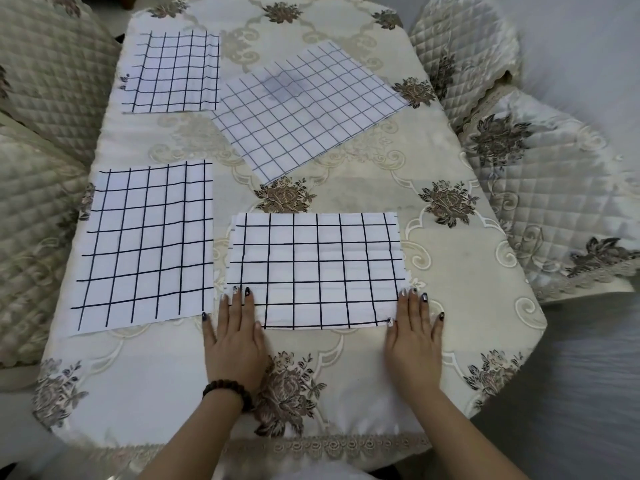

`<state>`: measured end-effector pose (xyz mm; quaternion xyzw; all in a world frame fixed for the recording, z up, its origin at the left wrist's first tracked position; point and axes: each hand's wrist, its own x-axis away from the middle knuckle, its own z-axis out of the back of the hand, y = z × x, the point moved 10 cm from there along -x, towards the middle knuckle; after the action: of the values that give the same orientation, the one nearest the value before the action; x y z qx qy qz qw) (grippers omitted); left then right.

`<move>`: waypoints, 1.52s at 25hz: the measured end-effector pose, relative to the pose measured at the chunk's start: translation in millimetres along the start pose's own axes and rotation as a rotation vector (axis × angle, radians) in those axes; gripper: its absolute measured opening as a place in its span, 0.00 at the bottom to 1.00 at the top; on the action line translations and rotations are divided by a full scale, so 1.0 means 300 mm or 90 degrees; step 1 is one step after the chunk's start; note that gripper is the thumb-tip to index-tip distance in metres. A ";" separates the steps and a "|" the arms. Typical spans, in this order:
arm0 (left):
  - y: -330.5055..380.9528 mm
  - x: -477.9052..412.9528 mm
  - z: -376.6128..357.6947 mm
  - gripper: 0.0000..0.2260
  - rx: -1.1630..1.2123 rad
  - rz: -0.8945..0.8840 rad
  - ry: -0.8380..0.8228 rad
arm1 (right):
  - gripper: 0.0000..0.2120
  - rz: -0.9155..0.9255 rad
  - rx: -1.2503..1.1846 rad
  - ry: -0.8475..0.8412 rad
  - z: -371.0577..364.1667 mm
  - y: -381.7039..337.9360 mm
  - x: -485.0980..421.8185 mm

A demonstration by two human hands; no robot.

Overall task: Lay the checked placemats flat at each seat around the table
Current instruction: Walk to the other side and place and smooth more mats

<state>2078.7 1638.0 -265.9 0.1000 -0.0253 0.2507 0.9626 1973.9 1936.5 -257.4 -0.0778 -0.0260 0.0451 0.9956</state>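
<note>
Now both hands press flat on the nearest white placemat with black checks [315, 271], one at each near corner.

Four checked cloth mats lie on the table [467, 265], which is draped in a cream embroidered cloth with brown roses. The left hand [233, 336], with a dark beaded bracelet [227, 389] at the wrist, rests palm down with fingers [239, 299] spread open over the near left corner of the near mat; the right hand [414, 336] lies the same way, open, at the near right corner, gripping nothing. A second mat [145, 247] lies just to the left, a third [173, 72] at the far left, and a fourth with finer checks [308, 109] sits skewed at the far middle, its corner touching the third. Quilted beige chair covers [41, 81] flank both sides.
</note>
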 end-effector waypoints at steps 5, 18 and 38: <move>-0.108 -0.004 0.026 0.25 0.026 0.064 -0.021 | 0.30 -0.037 0.007 -0.017 0.008 0.104 -0.002; 0.364 -0.200 0.072 0.25 0.022 -0.183 -0.026 | 0.30 0.233 -0.055 -0.083 0.007 -0.516 -0.155; 0.026 -0.260 0.035 0.33 0.005 -0.005 -0.020 | 0.35 0.133 0.028 -0.063 -0.039 -0.198 -0.279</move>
<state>2006.8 1605.4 -261.9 0.1080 -0.0389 0.2457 0.9625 1896.6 1868.4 -263.4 -0.0561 -0.0657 0.1528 0.9845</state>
